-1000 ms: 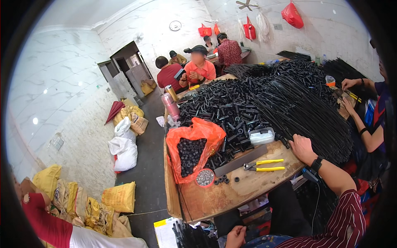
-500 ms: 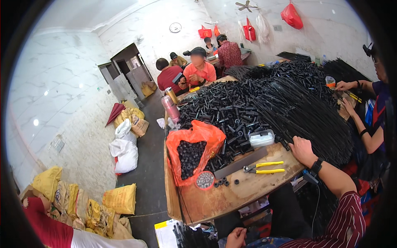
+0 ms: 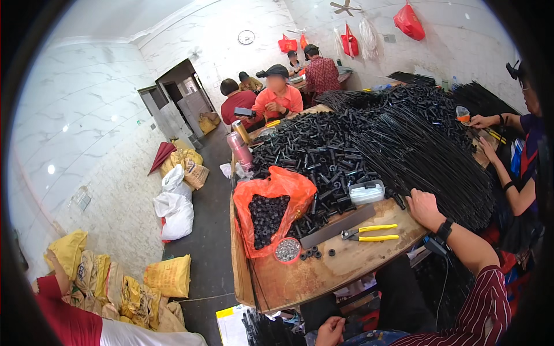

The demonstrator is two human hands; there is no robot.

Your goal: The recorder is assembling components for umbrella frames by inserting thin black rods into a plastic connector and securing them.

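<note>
Little has shifted over the last second: the right hand [image 3: 424, 207] stays planted at the near edge of the heap of black rods [image 3: 421, 155], and the left hand [image 3: 330, 331] stays low at the bottom of the frame, below the wooden table [image 3: 340, 268]. From the head camera, the only view, the right hand lies palm down with fingers loosely spread on the rod ends, holding nothing that shows; a dark watch sits on its wrist. The left hand looks half curled, but I cannot tell whether it grips anything. The rods are long, thin and glossy black, lying in a thick fan that runs from the table's right side toward the far wall. They look light singly, springy rather than rigid, and smooth enough to slide on one another, so a bundle is probably best pinched near its ends, where the hand rests. Left of them lies a mound of short black tubes [image 3: 311, 155]. Nearer are yellow-handled pliers [image 3: 369, 233], a flat dark metal bar [image 3: 337, 226], a clear plastic box [image 3: 367, 192], an orange bag [image 3: 271, 210] of small black pieces and a small round dish [image 3: 287, 250] of silvery bits. Other people work at the far end and at the right.
</note>
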